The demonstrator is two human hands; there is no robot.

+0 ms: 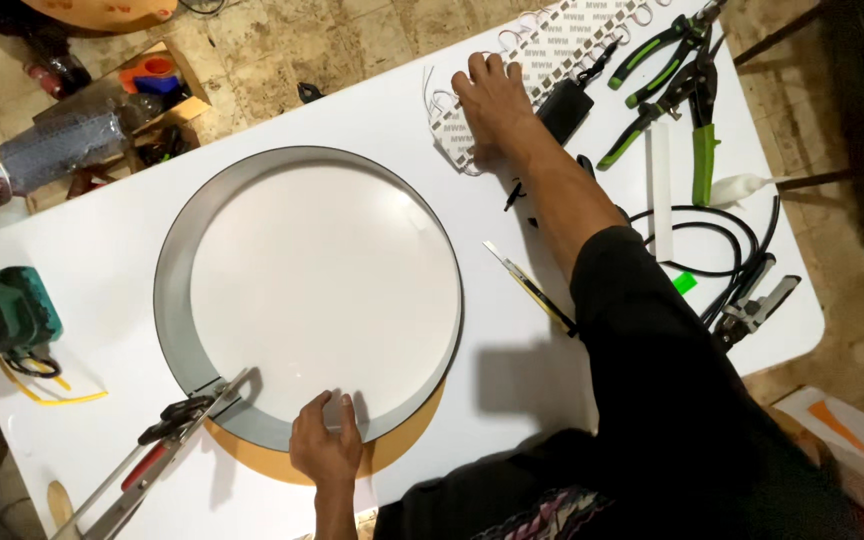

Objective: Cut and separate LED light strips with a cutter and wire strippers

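White table carries a large round shallow tray with a grey rim wall; its white inside holds nothing. Left hand grips the near rim, fingers curled over the wall. Right hand lies flat, fingers spread, pressing on a white strip of light modules at the far edge. Green-handled pliers lie nearby.
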